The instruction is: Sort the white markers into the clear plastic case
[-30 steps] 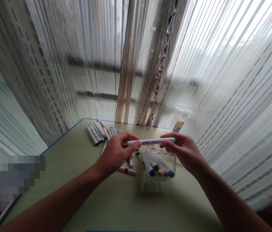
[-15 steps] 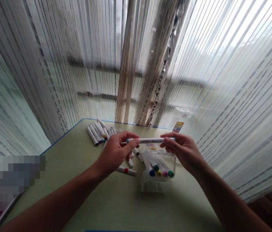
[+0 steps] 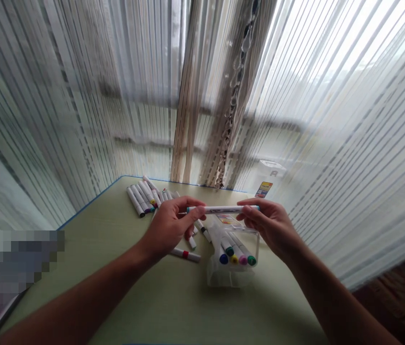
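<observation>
A white marker (image 3: 224,210) with teal ends is held level in the air, one end in each hand. My left hand (image 3: 175,218) pinches its left end between thumb and fingers. At the other end, my right hand (image 3: 269,218) grips it in the same way. Below the marker stands a clear plastic case (image 3: 229,278) holding several markers, their blue, yellow, pink and green ends facing me. Behind and under my left hand lie loose white markers, among them one with a red band (image 3: 185,255), partly hidden by the hand.
The pale green table (image 3: 116,268) has a blue edge. A row of markers (image 3: 141,196) lies at its back left. Near the far right edge stands a clear package with a yellow label (image 3: 263,189). String curtains (image 3: 144,110) hang right behind the table.
Both hands keep hold of the marker in nearly the same pose. The whole view has shifted very slightly; nothing has been let go or picked up.
</observation>
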Demonstrator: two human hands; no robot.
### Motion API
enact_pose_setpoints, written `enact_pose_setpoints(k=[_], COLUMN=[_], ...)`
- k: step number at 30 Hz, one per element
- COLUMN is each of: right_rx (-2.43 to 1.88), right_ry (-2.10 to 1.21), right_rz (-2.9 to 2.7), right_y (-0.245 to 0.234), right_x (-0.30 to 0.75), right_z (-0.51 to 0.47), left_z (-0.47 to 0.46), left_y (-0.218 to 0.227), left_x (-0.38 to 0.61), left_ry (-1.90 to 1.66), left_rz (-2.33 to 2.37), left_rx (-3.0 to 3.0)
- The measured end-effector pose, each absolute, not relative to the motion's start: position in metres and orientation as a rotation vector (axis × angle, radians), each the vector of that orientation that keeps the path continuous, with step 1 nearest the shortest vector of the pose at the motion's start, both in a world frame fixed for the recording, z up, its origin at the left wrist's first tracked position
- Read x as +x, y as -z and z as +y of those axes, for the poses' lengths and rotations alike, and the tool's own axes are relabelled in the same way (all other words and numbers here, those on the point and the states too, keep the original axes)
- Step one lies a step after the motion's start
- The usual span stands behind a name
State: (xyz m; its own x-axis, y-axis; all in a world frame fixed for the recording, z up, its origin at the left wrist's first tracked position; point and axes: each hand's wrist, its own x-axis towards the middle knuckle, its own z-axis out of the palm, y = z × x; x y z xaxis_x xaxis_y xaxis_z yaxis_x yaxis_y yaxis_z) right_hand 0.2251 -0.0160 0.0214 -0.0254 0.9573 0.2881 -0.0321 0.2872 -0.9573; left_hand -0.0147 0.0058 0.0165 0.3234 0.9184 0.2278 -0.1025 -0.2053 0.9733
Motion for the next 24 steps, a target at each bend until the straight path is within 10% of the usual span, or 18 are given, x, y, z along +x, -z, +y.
enact_pose_setpoints(k=[24], right_rx=[-0.9], right_ry=[-1.155], right_rz=[-1.207], right_y=[-0.028], right_x=[0.222], right_z=[-0.0185], left_z=[0.0091], left_y=[-0.012], left_x=[-0.0144], left_ry=[-1.181], left_rz=[0.685], left_rx=[1.248])
